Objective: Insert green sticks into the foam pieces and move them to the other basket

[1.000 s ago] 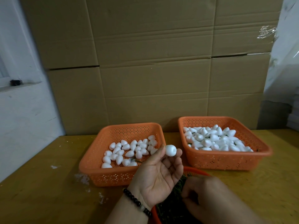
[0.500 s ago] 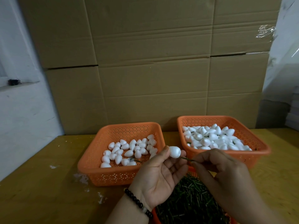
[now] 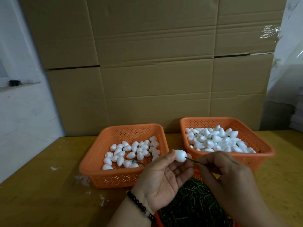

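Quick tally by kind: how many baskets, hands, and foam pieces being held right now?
Orange baskets: 3, left, right, near one
Hands: 2, left, right
Held foam pieces: 1
Total: 6

Your left hand [image 3: 164,179] is raised palm up, thumb and fingertips curled in a pinch, a beaded bracelet [image 3: 141,205] on the wrist. Your right hand [image 3: 229,176], back up, pinches with thumb and forefinger just beside it.

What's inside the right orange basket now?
The right orange basket holds a heap of white foam pieces, some with green sticks visible. Lower layers and the basket floor are covered.
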Motion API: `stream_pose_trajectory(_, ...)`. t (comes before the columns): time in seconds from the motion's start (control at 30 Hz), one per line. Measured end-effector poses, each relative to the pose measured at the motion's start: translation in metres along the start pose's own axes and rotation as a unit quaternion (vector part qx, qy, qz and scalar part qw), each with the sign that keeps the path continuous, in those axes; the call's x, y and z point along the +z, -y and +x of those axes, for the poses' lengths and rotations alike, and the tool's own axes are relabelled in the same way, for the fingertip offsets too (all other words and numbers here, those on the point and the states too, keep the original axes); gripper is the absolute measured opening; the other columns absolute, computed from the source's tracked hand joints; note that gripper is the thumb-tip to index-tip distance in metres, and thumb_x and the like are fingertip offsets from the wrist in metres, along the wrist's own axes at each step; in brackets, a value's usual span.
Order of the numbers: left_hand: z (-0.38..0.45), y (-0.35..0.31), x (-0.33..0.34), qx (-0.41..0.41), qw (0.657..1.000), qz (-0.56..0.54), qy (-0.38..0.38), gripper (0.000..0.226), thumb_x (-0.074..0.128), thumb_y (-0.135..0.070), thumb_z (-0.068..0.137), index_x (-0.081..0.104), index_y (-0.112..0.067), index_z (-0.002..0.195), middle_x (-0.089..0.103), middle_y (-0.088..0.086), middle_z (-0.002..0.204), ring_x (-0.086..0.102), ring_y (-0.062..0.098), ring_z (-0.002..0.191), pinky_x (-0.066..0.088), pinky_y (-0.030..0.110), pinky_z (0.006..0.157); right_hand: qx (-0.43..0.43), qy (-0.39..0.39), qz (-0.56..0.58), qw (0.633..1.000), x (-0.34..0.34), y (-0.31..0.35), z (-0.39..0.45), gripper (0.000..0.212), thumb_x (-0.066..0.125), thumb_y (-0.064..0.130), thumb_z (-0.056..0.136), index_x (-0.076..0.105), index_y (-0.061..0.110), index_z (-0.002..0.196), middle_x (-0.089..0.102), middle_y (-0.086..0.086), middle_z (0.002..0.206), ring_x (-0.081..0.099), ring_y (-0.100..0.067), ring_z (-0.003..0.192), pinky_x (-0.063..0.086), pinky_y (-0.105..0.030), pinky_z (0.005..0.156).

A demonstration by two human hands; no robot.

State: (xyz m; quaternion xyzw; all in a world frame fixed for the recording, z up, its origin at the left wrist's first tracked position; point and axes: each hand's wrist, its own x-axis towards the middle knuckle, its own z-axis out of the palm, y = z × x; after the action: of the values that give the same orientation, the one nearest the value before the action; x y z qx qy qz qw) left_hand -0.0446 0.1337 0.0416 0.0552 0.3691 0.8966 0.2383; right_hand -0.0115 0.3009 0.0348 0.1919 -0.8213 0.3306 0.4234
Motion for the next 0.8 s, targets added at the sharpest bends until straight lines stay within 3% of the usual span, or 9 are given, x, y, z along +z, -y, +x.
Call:
stream_pose_trajectory(0.23, -0.0007, 0.0031, -0.0011, 0.001, 0.999, 0.035, 0.012, 0.024, 0.063, -0.013, 0.080, 0.066, 0.003, 0.098, 0.068, 0.023, 0.102, 0.069, 0.027, 0.083, 0.058, 0.036, 0.070, -0.013, 0.003, -0.001, 1.000, -0.0003, 0.0008, -0.0016, 0.010, 0.068, 0.022, 0.076, 0.070, 0.016, 0.083, 0.064, 0.012, 0.082, 0.063, 0.001, 0.068, 0.053, -0.020, 0.060)
stream_pose_trajectory(0.8, 0.0010, 0.0054, -0.0024, 0.000, 1.000, 0.009, 0.020, 0.028, 0.066, -0.009, 0.080, 0.061, 0.004, 0.104, 0.068, 0.024, 0.105, 0.070, 0.028, 0.087, 0.058, 0.036, 0.071, -0.008, 0.027, -0.001, 1.000, -0.0010, -0.0034, -0.0017, 0.008, 0.067, 0.022, 0.080, 0.069, 0.018, 0.086, 0.061, 0.015, 0.083, 0.060, 0.002, 0.070, 0.051, -0.022, 0.060)
